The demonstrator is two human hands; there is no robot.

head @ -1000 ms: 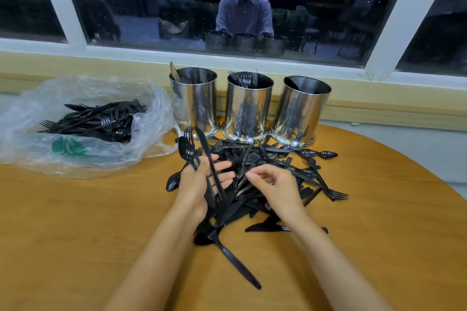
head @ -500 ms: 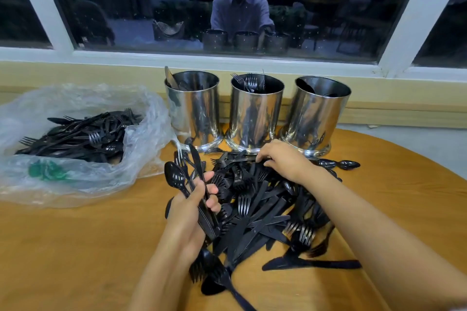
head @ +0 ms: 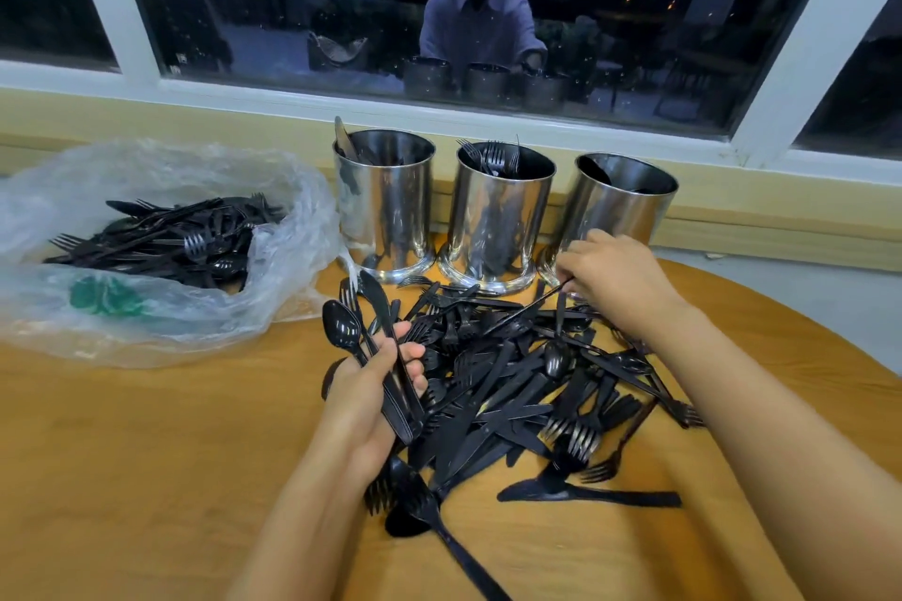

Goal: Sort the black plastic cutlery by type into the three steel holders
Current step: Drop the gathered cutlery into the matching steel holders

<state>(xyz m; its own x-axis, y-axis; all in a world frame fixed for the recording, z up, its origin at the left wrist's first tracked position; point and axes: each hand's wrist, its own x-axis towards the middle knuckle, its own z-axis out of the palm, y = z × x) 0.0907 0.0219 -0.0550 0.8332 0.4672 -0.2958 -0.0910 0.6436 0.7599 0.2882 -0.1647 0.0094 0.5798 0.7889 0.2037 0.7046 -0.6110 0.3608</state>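
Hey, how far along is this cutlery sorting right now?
Barely started. Done: a knife stands in the left holder, several forks in the middle holder; what's in the right holder is unclear. In hand: the left hand grips a mixed bundle, the right hand pinches one piece. Left: the pile on the table, plus more in the plastic bag.

No legible text anywhere; green print point(head: 105, 297) on plastic bag point(head: 293, 190) unreadable.
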